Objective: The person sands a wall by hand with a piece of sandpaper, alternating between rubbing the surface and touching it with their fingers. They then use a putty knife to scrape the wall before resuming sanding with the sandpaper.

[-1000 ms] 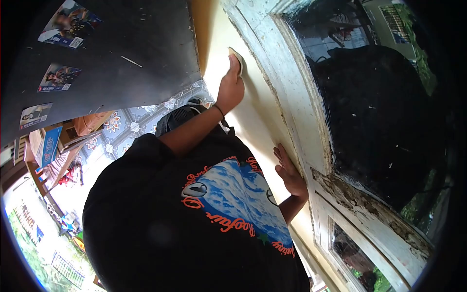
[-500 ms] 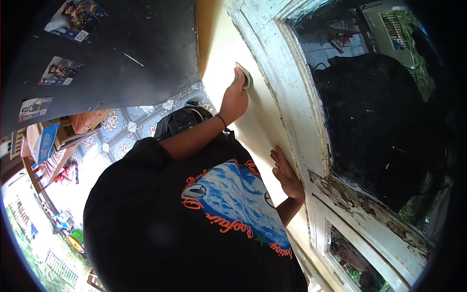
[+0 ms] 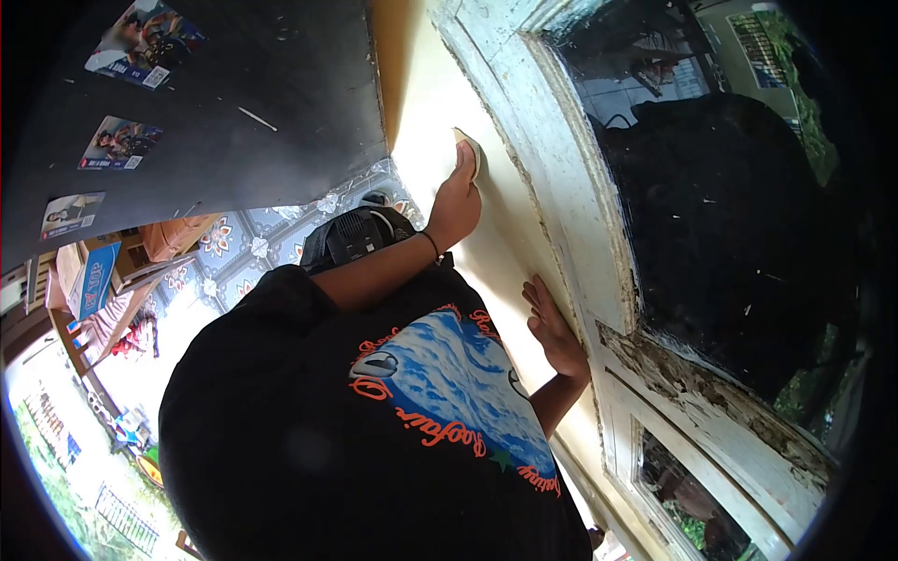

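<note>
Left hand [image 3: 456, 204] grips a thin tan pad [image 3: 475, 157]!
It's against the cream wall [image 3: 435, 84], right hand [image 3: 558, 344] splayed open by the wall's edge.

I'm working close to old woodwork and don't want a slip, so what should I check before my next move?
1. Beige pad gripped: ok, held in the left hand.
2. Pad's underside: cannot tell, it is hidden against the cream wall.
3. Right hand placed: ok, fingers extended along the wall.
4. Left hand clear of the white window frame: ok, bare wall lies between.
5. Frame's wood sound: not ok, the crosswise rail is ragged and broken.
</note>
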The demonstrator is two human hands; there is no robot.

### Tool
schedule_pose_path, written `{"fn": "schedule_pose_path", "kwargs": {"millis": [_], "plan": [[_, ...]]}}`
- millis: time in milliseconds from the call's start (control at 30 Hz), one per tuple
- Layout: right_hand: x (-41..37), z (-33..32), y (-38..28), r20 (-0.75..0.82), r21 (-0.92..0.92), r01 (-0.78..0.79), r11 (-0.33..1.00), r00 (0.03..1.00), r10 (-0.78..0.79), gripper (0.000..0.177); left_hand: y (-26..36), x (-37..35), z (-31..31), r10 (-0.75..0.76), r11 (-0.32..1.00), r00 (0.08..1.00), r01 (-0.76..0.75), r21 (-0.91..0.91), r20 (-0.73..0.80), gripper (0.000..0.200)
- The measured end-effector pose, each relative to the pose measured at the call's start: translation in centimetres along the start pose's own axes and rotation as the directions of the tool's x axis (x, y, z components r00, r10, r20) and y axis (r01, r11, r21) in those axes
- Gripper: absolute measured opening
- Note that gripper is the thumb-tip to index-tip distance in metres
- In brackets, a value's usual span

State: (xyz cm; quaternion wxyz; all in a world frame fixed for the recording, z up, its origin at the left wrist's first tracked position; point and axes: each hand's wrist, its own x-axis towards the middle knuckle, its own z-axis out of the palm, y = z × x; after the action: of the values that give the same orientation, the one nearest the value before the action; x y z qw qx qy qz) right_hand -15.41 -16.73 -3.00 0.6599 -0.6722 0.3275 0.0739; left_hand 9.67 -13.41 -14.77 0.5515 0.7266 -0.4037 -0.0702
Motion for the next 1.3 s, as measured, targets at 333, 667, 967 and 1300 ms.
{"fn": "schedule_pose_path", "kwargs": {"millis": [333, 667, 967, 1300], "plan": [[0.1, 0.0, 0.2, -0.024, -0.035, 0.017, 0.999, 1.0, -0.018, 0.074, 1.6, 1.2, -0.5, -0.259, 0.962, 0.962, 0.265, -0.07, 0.084, 0.066], [0.2, 0.0, 0.3, -0.015, 0.019, 0.02, 1.0, 1.0, -0.02, 0.068, -1.8, 5.7, -2.6, -0.392, 0.917, 0.913, 0.397, 0.029, -0.111, 0.058], [0.4, 0.2, 0.1, -0.003, 0.013, 0.033, 0.999, 0.999, -0.033, 0.072, -0.3, 3.5, -1.4, -0.211, 0.977, 0.977, 0.211, -0.025, -0.019, 0.055], [0.5, 0.1, 0.7, -0.018, -0.002, 0.047, 0.999, 0.999, -0.047, 0.071, 0.0, 5.3, -2.0, -0.281, 0.959, 0.957, 0.276, -0.067, -0.076, 0.056]]}}
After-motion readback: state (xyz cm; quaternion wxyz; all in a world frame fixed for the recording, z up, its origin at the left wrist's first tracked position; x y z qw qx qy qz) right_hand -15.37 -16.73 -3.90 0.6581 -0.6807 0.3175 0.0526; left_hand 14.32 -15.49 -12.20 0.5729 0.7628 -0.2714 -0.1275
